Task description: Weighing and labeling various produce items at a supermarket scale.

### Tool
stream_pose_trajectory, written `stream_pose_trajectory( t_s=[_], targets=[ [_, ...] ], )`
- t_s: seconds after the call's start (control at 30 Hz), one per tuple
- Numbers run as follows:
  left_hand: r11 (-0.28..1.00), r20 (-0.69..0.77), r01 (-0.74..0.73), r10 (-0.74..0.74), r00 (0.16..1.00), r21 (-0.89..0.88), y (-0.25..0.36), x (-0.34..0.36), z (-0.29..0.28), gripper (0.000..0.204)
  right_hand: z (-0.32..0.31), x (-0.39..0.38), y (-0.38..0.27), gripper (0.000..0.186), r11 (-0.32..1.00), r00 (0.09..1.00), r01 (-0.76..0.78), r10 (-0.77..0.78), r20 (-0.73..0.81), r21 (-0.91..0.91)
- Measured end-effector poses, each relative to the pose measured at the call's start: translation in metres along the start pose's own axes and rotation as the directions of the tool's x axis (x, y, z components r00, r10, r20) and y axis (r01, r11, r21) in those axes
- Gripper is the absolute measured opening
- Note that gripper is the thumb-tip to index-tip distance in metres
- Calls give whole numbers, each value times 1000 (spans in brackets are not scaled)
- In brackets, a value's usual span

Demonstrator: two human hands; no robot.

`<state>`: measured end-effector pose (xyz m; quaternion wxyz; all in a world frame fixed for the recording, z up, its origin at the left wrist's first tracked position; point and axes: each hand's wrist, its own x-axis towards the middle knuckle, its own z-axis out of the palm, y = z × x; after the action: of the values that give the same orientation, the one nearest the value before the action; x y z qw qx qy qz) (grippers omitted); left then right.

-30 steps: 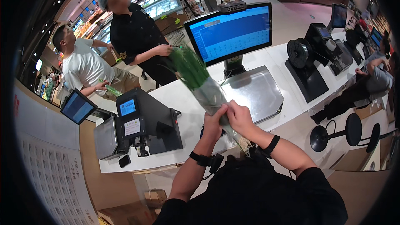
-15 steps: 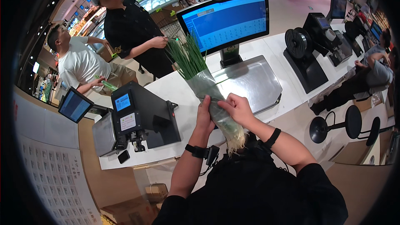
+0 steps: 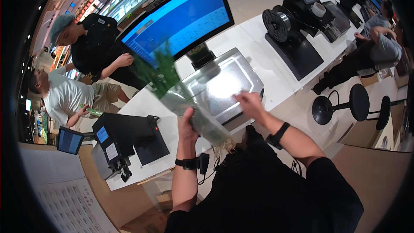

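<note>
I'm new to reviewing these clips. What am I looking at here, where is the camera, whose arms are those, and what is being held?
There is no machine doing the work: a person wears a wide fisheye camera on the head, looking down, so straight edges bend near the rim. The two forearms coming up from below are that person's own. The left hand has its grip closed around a clear bag of green leafy stalks, pale roots hanging at the lower end. The right hand is open and empty, hovering over the metal weighing plate. On the white counter also stand a blue screen, a dark label printer and a machine with a reel. Two other people stand beyond the counter.
</note>
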<state>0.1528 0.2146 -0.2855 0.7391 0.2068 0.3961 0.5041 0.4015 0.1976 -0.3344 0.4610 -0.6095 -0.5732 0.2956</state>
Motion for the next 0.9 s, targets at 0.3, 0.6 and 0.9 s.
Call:
stream_pose_trajectory(
  t_s=[0.3,0.6,0.9],
  targets=[
    [968,-158,-165,195,968,189,-28,1,34,37,-74,-23,147,8,916,997,75,-61,48,-393],
    [938,-244,-252,309,919,239,-47,9,72,28,-104,-21,137,5,900,948,300,-245,203,-317],
    [931,-190,-317,349,918,181,-62,9,111,30,-76,26,-5,21,692,915,-278,-20,402,666]
  ],
)
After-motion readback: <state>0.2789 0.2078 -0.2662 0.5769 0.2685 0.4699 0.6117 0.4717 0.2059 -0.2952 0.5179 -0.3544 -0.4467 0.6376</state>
